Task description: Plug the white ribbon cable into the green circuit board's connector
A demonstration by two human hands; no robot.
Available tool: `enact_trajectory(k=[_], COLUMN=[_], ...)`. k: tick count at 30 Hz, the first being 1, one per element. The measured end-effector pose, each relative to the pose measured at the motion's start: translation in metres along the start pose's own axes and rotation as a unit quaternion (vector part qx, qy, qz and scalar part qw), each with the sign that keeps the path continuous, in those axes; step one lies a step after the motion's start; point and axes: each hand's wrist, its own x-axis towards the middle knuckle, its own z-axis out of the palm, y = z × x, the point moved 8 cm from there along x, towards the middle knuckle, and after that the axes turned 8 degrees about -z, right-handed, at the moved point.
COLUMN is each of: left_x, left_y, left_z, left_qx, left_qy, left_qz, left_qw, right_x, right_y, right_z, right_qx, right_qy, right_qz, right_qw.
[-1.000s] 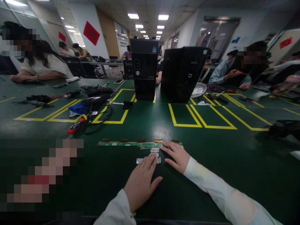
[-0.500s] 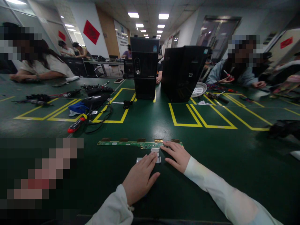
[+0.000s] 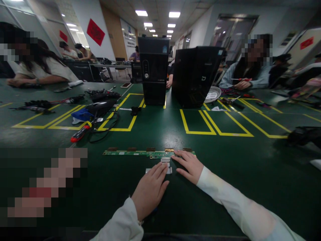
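Note:
A long, narrow green circuit board (image 3: 136, 153) lies flat on the table, with brownish-gold tabs along its far edge. At its near edge, right of the middle, is a white connector (image 3: 165, 160). A whitish flat ribbon cable (image 3: 149, 171) lies just below it, partly under my fingers. My left hand (image 3: 150, 187) is flat, fingers stretched over the cable close to the connector, thumb out to the side. Spread fingers of my right hand (image 3: 189, 167) rest on the board's right end, hiding part of it. Neither hand grasps anything.
Two black computer towers (image 3: 154, 72) stand ahead on the green table. To the left lie a red-and-black screwdriver (image 3: 79, 134), a black tool (image 3: 101, 107) with a cord, and several cables. A white basket (image 3: 213, 94) sits behind the right tower. Co-workers sit on both sides.
Both of my hands stay almost in place; my left thumb has drawn slightly inward. The co-worker at the right has lowered a red-handled tool to nearly level. The view has shifted a little.

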Motion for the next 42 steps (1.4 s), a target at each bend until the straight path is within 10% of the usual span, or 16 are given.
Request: enact_trajectory(k=[42], left_x=[0.0], left_y=[0.005], left_z=[-0.004], left_qx=[0.054], left_qy=[0.001], left_qz=[0.027], left_qw=[0.998], right_x=[0.001], right_y=[-0.001], right_z=[-0.003], right_qx=[0.013], right_qy=[-0.006], right_qz=[0.016], right_qw=[1.0])
